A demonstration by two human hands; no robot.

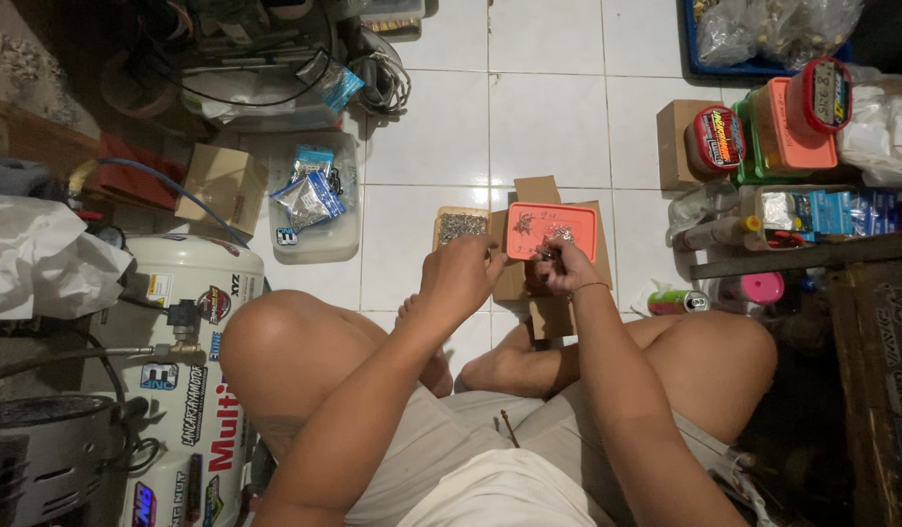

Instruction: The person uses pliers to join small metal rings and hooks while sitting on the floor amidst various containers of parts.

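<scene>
— Hands first: where are they?

— Both are up in front of me, between my knees, above the tiled floor (pixel 548 117). My left hand (pixel 458 278) is curled, fingers bent inward toward the right one; I cannot tell what it pinches, if anything. My right hand (pixel 566 265) is closed narrowly around something small and dark at the fingertips; it's too tiny to name.

— And what lies nearest?

— Just beyond my knuckles sits an orange tray (pixel 552 229) with a scatter of small metal bits in it, resting on a flattened cardboard box (pixel 535 190). Beside it on the left there's a small open box of screws (pixel 460 226), near my left hand.

— What's around you?

— I'm sitting cross-legged, bare feet tucked under. On my left stands a white air compressor tank (pixel 192 390) with a blue hose (pixel 168 185) running off it, and further out a clear plastic tub (pixel 319 195) holding bagged parts. On my right, a green can (pixel 679 301) lies on the floor, with stacked lidded containers (pixel 787 127) and a pink-capped jar (pixel 758 288) well apart from my hands
</scene>
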